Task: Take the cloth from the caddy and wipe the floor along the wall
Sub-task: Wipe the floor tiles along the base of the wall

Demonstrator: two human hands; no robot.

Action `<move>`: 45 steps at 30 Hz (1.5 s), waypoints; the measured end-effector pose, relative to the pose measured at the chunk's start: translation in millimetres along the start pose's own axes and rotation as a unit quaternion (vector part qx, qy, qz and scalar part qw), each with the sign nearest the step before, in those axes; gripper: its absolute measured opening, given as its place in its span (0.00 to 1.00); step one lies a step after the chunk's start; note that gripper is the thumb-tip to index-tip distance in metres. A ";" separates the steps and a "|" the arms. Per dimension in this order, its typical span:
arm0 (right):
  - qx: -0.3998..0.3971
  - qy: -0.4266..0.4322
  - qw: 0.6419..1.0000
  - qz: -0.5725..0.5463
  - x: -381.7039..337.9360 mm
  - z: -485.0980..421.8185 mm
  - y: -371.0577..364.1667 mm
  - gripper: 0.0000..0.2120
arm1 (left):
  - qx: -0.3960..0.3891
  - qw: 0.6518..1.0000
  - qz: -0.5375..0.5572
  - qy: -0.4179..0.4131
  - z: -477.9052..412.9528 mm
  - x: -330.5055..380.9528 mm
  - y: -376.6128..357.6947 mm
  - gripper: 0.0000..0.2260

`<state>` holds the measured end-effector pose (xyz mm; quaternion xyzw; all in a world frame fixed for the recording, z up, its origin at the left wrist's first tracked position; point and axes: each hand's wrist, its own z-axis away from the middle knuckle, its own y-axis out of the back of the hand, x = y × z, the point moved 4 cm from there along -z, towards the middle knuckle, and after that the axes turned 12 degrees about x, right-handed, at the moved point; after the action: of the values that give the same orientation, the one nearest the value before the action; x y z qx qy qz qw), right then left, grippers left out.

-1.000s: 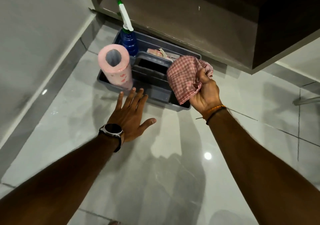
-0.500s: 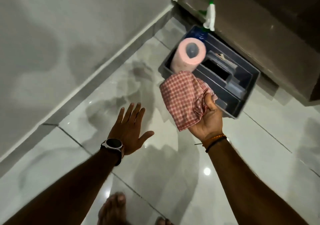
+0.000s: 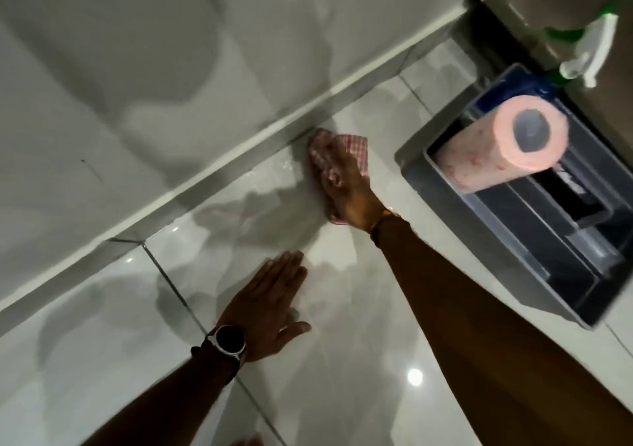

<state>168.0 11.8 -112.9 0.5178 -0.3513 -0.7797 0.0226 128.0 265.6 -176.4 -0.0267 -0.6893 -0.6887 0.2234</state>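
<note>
A red-and-white checked cloth [image 3: 356, 145] lies flat on the glossy tiled floor [image 3: 342, 360], right beside the grey skirting at the foot of the wall [image 3: 137, 85]. My right hand [image 3: 346, 188] presses down on the cloth with fingers spread over it, covering most of it. My left hand [image 3: 270, 305], with a watch on the wrist, rests palm down on the floor nearer to me, fingers together, holding nothing. The dark grey caddy [image 3: 411, 164] stands on the floor at the right.
A pink paper-towel roll [image 3: 496, 150] stands in the caddy, and a spray bottle with a white and green trigger head [image 3: 592, 51] sits at its far end. A brown cabinet [image 3: 548, 0] fills the upper right corner. Part of a bare foot [image 3: 246, 442] shows at the bottom edge.
My right hand carried the cloth from above the caddy down to the floor by the wall and pressed it flat. My left hand dropped onto the floor. The view swung left.
</note>
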 end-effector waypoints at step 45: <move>0.130 0.000 0.911 0.391 38.3 -77.3 -6.4 0.34 | 0.038 0.999 -0.029 -0.012 40.9 -17.5 6.6 0.42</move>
<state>215.9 -39.3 -163.7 0.3377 -0.6240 -0.6557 0.2581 134.9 310.0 -174.3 -0.0066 -0.7179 -0.6680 0.1959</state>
